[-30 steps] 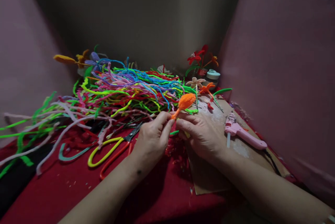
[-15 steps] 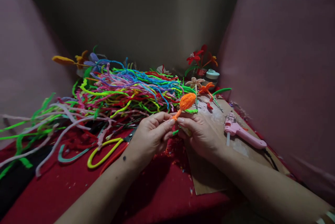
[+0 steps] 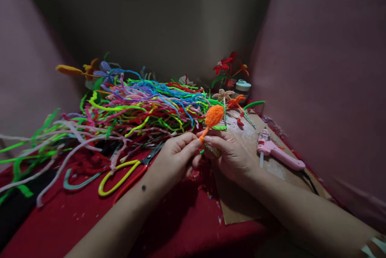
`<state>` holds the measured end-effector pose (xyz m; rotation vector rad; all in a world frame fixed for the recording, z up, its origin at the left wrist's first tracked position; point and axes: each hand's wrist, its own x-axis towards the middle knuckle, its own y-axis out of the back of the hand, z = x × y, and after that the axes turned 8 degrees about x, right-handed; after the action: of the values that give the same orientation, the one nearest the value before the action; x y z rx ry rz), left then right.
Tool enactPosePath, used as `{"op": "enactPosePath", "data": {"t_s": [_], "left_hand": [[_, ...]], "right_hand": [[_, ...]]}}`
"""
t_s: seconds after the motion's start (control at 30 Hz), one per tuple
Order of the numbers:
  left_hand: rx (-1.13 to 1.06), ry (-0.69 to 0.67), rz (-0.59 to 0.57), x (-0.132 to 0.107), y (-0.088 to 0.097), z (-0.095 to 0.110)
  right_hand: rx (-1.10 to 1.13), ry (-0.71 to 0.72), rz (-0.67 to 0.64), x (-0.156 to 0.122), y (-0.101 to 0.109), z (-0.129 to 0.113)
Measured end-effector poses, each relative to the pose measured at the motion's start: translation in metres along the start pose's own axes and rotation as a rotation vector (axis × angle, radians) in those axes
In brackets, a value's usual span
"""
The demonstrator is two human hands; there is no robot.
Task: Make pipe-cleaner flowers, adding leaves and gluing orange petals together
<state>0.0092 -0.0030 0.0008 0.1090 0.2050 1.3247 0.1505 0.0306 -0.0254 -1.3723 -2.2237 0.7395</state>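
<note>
An orange pipe-cleaner flower bud (image 3: 214, 115) stands tilted up to the right above my fingers, its narrow orange base at my fingertips. My left hand (image 3: 177, 153) pinches that base between thumb and fingers. From the other side my right hand (image 3: 226, 151) grips it too, thumb close to the left thumb. A bit of green shows below the fingers; the rest of the stem is hidden by my hands. Scissors (image 3: 120, 173) with yellow and red handles lie left of my left hand, partly behind the forearm.
A heap of coloured pipe cleaners (image 3: 157, 101) spreads across the back and left. On the cardboard (image 3: 241, 205) at right lies a pink glue gun (image 3: 279, 153). Beige and orange flowers (image 3: 236, 101), a lidded jar (image 3: 243, 85) and red flowers (image 3: 222, 66) are behind it. Red cloth (image 3: 181, 226) covers the table.
The view has shifted slightly. Both hands still hold the orange bud in nearly the same place, and the left fingers have moved a little at its base.
</note>
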Motion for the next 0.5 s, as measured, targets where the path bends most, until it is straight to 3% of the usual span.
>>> {"op": "enactPosePath", "data": {"t_s": [0.27,0.4,0.5], "left_hand": [[1.104,-0.558,0.475,0.0,-0.006,-0.021],[1.368,-0.668,0.563,0.0,-0.008,-0.027],[1.393,-0.669,0.548,0.001,-0.009,-0.026]], "right_hand": [[0.019,0.02,0.095,-0.001,-0.003,0.002],[-0.011,0.023,0.095,-0.002,-0.002,0.004],[-0.048,0.008,0.139,-0.002,-0.005,0.004]]}}
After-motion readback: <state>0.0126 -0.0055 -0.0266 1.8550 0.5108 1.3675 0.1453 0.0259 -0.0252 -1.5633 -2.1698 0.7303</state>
